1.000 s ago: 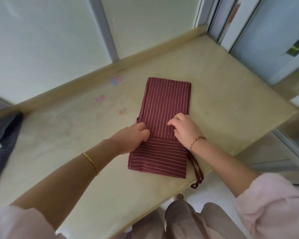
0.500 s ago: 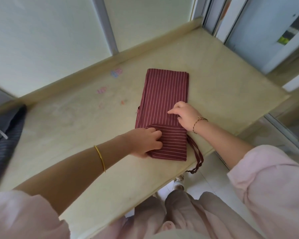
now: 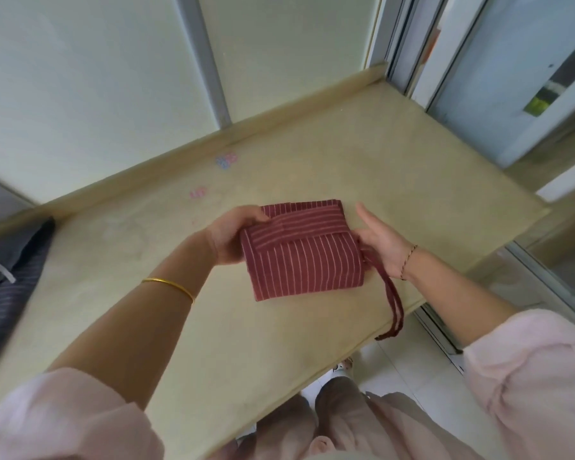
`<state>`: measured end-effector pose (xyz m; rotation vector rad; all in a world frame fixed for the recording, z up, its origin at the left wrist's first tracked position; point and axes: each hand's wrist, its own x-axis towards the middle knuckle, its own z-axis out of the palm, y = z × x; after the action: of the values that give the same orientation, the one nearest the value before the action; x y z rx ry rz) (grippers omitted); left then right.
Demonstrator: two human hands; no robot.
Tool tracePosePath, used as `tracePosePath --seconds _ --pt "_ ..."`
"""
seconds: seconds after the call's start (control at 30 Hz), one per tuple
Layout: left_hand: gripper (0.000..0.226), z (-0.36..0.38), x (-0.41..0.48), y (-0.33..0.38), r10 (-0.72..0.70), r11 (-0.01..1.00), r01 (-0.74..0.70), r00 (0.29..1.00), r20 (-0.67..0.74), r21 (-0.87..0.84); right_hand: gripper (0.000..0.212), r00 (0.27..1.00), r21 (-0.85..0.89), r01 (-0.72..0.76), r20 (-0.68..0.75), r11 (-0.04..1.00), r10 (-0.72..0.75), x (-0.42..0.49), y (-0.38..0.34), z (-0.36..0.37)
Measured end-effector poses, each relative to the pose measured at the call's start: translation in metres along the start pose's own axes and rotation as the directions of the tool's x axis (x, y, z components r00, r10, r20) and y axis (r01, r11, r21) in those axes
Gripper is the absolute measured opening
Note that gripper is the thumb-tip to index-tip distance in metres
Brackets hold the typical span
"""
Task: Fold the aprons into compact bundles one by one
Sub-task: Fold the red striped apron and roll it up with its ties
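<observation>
Head view: maroon striped apron (image 3: 304, 257), folded into a compact bundle, above the near part of the beige table (image 3: 395, 167). Left hand (image 3: 228, 235) gripping its left edge, thumb on top. Right hand (image 3: 384, 242) at the right edge, fingers (image 3: 367, 214) straight and spread, palm seemingly touching. Ties (image 3: 394, 305) dangling past the table edge. Dark striped cloth (image 3: 10, 287) far left.

Folded apron (image 3: 304, 257) on table (image 3: 395, 167) between hands; second apron (image 3: 10, 280) far left.
</observation>
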<state>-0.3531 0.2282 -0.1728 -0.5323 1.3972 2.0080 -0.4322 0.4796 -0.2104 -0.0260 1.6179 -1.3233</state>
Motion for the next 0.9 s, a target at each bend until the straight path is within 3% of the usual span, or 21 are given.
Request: tracePosePath --seconds 0.07,0.13,0.23,0.3,0.37,0.43,0.53,0.57,0.6,0.63,0.67,0.7,0.77,0.83,0.9 --pt "0.041 -0.005 0.005 -0.001 0.038 0.953 -0.086 0.985 -0.168 -0.291 0.040 0.994 -0.045 0.081 -0.067 0.996 -0.084 0.009 -0.008 0.002" --pt "0.057 -0.009 0.012 -0.005 0.034 0.897 -0.146 0.964 -0.263 -0.418 0.020 0.970 -0.169 0.133 -0.181 0.977 -0.163 0.021 -0.012 0.003" --pt "0.044 -0.003 0.021 -0.018 -0.058 0.997 0.036 0.945 -0.322 -0.072 0.018 0.930 -0.369 0.092 -0.299 0.925 -0.212 0.038 -0.011 0.005" --pt "0.035 0.001 0.027 -0.025 -0.059 0.985 0.119 0.913 -0.403 0.127 0.018 0.911 -0.427 0.066 -0.342 0.902 -0.229 0.044 -0.009 0.008" --pt "0.030 0.006 0.034 -0.027 0.041 0.932 0.145 0.867 -0.496 0.331 0.020 0.892 -0.455 0.056 -0.378 0.889 -0.249 0.048 -0.008 0.008" --pt "0.030 0.009 0.039 -0.024 0.137 0.826 0.205 0.831 -0.539 0.525 0.024 0.880 -0.502 0.027 -0.398 0.865 -0.259 0.053 -0.008 0.006" --pt "0.043 0.018 0.044 -0.021 0.188 0.658 0.379 0.754 -0.629 0.651 0.030 0.892 -0.757 -0.105 -0.358 0.645 -0.275 0.053 -0.019 0.001" --pt "0.041 0.022 0.044 -0.020 0.324 0.555 0.424 0.683 -0.655 0.716 0.033 0.912 -0.788 -0.147 -0.342 0.598 -0.226 0.051 -0.022 -0.002" --pt "0.036 0.026 0.045 -0.019 0.518 0.421 0.433 0.607 -0.603 0.797 0.036 0.939 -0.780 -0.174 -0.316 0.601 -0.138 0.049 -0.025 -0.006" --pt "0.036 0.029 0.048 -0.018 0.663 0.287 0.389 0.578 -0.475 0.875 0.039 0.962 -0.746 -0.201 -0.273 0.634 -0.017 0.046 -0.029 -0.009" --pt "0.039 0.032 0.052 -0.018 0.727 0.184 0.295 0.601 -0.332 0.938 0.042 0.967 -0.716 -0.244 -0.232 0.654 0.106 0.042 -0.033 -0.013" --pt "0.044 0.035 0.057 -0.020 0.696 0.138 0.213 0.674 -0.248 0.967 0.046 0.961 -0.723 -0.277 -0.196 0.633 0.197 0.039 -0.039 -0.018" --pt "0.053 0.034 0.068 -0.023 0.503 0.124 0.174 0.838 -0.213 0.977 0.057 0.954 -0.822 -0.284 -0.191 0.494 0.231 0.036 -0.053 -0.030" --pt "0.058 0.027 0.075 -0.023 0.386 0.076 0.203 0.897 -0.217 0.976 0.060 0.956 -0.902 -0.293 -0.268 0.317 0.121 0.035 -0.071 -0.041" --pt "0.059 0.022 0.075 -0.020 0.351 0.069 0.172 0.918 -0.185 0.983 0.053 0.913 -0.904 -0.363 -0.394 0.227 -0.107 0.034 -0.088 -0.050"
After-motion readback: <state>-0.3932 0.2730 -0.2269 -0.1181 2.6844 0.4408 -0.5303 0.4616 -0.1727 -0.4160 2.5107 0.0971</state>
